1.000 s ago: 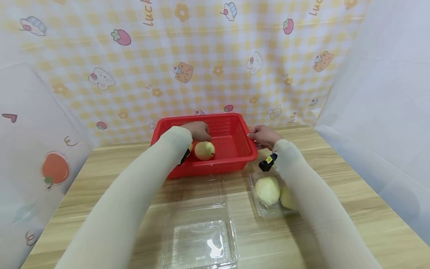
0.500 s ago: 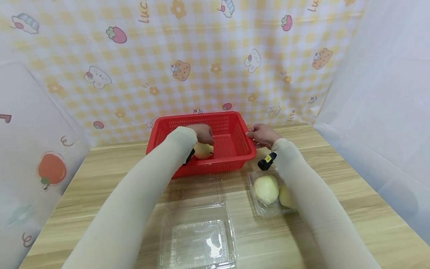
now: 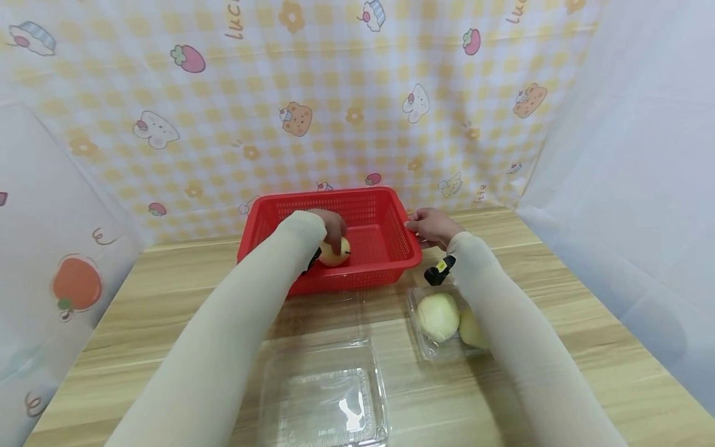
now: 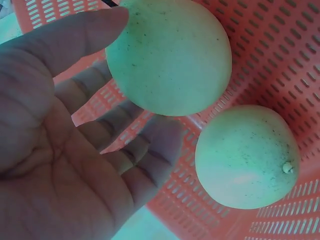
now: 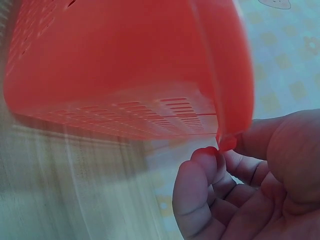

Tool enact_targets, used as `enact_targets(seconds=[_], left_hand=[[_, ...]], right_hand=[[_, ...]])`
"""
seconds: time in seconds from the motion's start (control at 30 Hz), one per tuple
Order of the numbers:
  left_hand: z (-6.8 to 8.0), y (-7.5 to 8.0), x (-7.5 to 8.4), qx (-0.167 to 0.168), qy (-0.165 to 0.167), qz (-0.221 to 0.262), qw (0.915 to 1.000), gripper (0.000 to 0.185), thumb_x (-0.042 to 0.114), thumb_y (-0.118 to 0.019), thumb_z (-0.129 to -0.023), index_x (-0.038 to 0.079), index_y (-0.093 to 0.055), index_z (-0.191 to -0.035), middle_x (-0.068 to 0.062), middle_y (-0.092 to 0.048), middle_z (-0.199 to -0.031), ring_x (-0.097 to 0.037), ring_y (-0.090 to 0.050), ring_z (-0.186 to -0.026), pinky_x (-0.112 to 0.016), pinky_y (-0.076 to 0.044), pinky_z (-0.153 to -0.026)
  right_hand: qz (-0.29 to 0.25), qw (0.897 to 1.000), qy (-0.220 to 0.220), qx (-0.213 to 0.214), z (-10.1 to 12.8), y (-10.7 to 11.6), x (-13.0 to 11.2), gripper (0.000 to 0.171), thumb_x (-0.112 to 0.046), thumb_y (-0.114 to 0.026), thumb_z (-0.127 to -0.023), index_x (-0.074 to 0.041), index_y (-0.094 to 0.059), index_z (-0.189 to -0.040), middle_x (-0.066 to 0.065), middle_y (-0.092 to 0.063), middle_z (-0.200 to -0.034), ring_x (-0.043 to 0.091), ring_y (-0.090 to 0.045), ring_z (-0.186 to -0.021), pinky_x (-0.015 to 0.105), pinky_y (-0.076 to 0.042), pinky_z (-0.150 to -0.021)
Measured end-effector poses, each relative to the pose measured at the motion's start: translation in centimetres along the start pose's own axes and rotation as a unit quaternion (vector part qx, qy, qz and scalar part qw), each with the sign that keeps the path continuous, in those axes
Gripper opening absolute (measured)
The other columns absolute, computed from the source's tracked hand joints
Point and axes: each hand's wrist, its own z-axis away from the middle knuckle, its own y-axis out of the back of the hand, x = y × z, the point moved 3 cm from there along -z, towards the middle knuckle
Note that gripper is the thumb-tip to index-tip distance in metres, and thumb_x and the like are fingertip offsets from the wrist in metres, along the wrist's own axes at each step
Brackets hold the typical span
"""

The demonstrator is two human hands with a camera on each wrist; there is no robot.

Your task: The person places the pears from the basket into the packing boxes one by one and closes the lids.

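In the head view a red plastic basket point(image 3: 357, 271) stands at the back of the table. My left hand point(image 3: 333, 227) reaches into it from above, at a yellow pear point(image 3: 337, 256). The left wrist view has the thumb point(image 4: 107, 30) against this pear's side and the other fingers bent behind it. A second pear point(image 4: 247, 157) lies beside it in the basket; my left arm hides it in the head view. My right hand point(image 3: 432, 226) pinches the basket's right rim between thumb and fingers, as the right wrist view point(image 5: 235, 185) also shows.
An open clear plastic box point(image 3: 324, 406) lies at the front middle of the table. Right of it, a clear container point(image 3: 414, 313) holds pale pears point(image 3: 438, 316), partly covered by my right arm. A checked curtain point(image 3: 335, 81) hangs close behind the basket.
My left hand has shifted over the pear and lowered, with its fingers now coming down around it. The right hand keeps its hold on the basket rim. The head view has shifted slightly.
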Motion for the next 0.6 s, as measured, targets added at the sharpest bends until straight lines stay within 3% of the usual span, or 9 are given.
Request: enact_targets(seconds=[0.13, 0.37, 0.6], left_hand=[[0.0, -0.1, -0.1, -0.004, 0.012, 0.016, 0.9998, 0.069, 0.019, -0.085, -0.078, 0.024, -0.057, -0.141, -0.006, -0.053, -0.133, -0.028, -0.045, -0.118, -0.048, -0.046, -0.097], [0.5, -0.1, 0.1, -0.010, 0.003, -0.021, 0.9997, 0.057, 0.019, -0.084, -0.078, 0.024, -0.064, -0.131, -0.005, -0.056, -0.126, -0.026, -0.048, -0.114, -0.043, -0.049, -0.092], [1.6, -0.1, 0.3, -0.018, 0.010, 0.027, 0.9994, 0.056, 0.016, -0.086, -0.075, 0.022, -0.066, -0.127, -0.008, -0.057, -0.124, -0.030, -0.050, -0.112, -0.044, -0.054, -0.085]], right_hand=[[0.006, 1.000, -0.002, 0.004, 0.0, -0.2, 0.0, 0.015, -0.015, -0.051, -0.104, 0.000, -0.051, -0.108, 0.015, -0.060, -0.100, 0.019, -0.066, -0.074, 0.034, -0.059, -0.069], [0.003, 1.000, 0.005, 0.003, -0.1, -0.3, 0.0, 0.017, -0.015, -0.049, -0.105, 0.000, -0.051, -0.110, 0.016, -0.062, -0.099, 0.019, -0.067, -0.074, 0.034, -0.059, -0.069], [0.009, 1.000, 0.005, 0.003, -0.1, -0.2, 0.1, 0.018, -0.015, -0.048, -0.105, 0.002, -0.051, -0.111, 0.017, -0.061, -0.100, 0.020, -0.068, -0.075, 0.035, -0.059, -0.071]])
